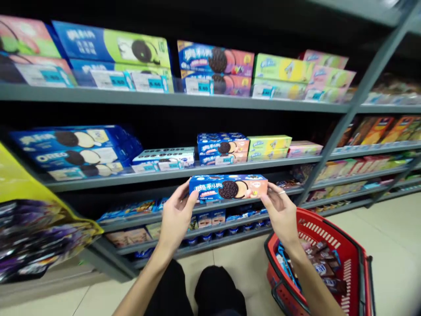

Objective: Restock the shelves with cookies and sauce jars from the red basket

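A long blue and peach Oreo cookie box [228,188] is held level in front of the shelves, its printed front toward me. My left hand [177,210] grips its left end between thumb and fingers. At the other end my right hand [279,210], with a ring on one finger, pinches the box the same way. Behind and above it, similar blue and peach boxes [222,147] sit stacked on the middle shelf. To their right are yellow-green boxes [269,147]; a white and blue pack [164,156] lies to their left.
A red shopping basket [353,250] with packaged snacks inside stands on the floor at my right. Grey shelf edges [148,97] with price tags run across the view. A yellow display [19,175] holding dark shiny packets juts in at left.
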`<state>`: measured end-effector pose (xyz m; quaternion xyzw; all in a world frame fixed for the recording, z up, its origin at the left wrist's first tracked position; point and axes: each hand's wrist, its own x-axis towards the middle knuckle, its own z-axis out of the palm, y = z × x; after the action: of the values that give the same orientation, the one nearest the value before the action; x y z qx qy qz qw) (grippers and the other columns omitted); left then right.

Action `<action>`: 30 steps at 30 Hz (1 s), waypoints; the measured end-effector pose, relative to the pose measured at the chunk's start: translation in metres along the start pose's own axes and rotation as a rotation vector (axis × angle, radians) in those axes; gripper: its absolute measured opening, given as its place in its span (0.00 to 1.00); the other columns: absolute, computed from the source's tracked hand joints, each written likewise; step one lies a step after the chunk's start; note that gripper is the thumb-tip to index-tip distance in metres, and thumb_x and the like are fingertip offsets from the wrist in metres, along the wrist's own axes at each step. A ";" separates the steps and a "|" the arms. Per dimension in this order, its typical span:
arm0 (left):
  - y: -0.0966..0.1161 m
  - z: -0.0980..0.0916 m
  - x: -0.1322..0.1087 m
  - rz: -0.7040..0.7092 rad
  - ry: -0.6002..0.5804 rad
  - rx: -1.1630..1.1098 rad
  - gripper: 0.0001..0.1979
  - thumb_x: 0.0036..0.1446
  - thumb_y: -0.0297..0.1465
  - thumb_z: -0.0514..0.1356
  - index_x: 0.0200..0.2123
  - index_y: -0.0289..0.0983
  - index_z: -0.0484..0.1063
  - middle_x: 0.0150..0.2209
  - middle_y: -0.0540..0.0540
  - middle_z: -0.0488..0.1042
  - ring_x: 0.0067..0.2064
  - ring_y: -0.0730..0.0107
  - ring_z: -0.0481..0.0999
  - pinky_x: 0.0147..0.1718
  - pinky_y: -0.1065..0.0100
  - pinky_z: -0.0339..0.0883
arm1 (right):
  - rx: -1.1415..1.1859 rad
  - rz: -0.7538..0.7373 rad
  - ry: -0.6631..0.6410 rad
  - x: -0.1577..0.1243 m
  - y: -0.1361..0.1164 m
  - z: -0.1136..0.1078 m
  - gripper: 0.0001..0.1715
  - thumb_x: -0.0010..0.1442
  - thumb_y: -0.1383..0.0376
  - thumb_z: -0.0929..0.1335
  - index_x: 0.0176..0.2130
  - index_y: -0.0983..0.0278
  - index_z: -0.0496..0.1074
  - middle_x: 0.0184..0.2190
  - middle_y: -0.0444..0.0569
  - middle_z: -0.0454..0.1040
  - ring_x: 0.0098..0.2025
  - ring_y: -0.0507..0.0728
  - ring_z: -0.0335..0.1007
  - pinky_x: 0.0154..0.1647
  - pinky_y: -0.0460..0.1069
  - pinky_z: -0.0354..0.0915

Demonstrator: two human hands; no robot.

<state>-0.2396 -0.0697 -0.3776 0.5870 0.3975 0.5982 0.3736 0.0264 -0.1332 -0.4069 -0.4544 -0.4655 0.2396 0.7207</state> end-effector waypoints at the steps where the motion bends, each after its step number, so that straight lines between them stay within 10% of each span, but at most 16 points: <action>1: 0.003 0.001 0.003 0.013 -0.023 0.034 0.27 0.62 0.47 0.67 0.57 0.37 0.77 0.61 0.39 0.76 0.60 0.55 0.78 0.58 0.61 0.75 | -0.003 -0.001 0.002 0.001 -0.002 -0.002 0.26 0.64 0.57 0.76 0.60 0.58 0.76 0.58 0.52 0.80 0.60 0.61 0.78 0.66 0.57 0.73; 17: 0.019 0.006 -0.013 0.003 -0.194 0.100 0.30 0.62 0.51 0.64 0.57 0.33 0.78 0.60 0.37 0.76 0.58 0.53 0.78 0.56 0.60 0.74 | -0.134 -0.029 -0.065 -0.011 -0.020 -0.053 0.27 0.66 0.53 0.74 0.62 0.56 0.76 0.62 0.51 0.77 0.63 0.62 0.75 0.64 0.56 0.74; 26: 0.048 0.005 0.056 0.239 -0.093 0.158 0.28 0.62 0.48 0.66 0.58 0.35 0.80 0.56 0.39 0.81 0.57 0.52 0.80 0.62 0.55 0.71 | -0.105 -0.124 -0.173 0.071 -0.058 -0.018 0.36 0.61 0.47 0.76 0.61 0.63 0.77 0.61 0.53 0.77 0.57 0.64 0.79 0.62 0.62 0.76; 30: 0.034 0.005 0.038 0.155 -0.043 0.116 0.31 0.59 0.46 0.69 0.60 0.34 0.77 0.58 0.37 0.80 0.59 0.51 0.79 0.63 0.54 0.71 | -0.073 -0.093 -0.177 0.065 -0.034 -0.007 0.36 0.62 0.47 0.75 0.61 0.64 0.75 0.61 0.55 0.77 0.59 0.63 0.78 0.65 0.58 0.74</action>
<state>-0.2350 -0.0488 -0.3314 0.6494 0.3768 0.5885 0.2998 0.0591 -0.1024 -0.3493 -0.4354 -0.5564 0.2280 0.6699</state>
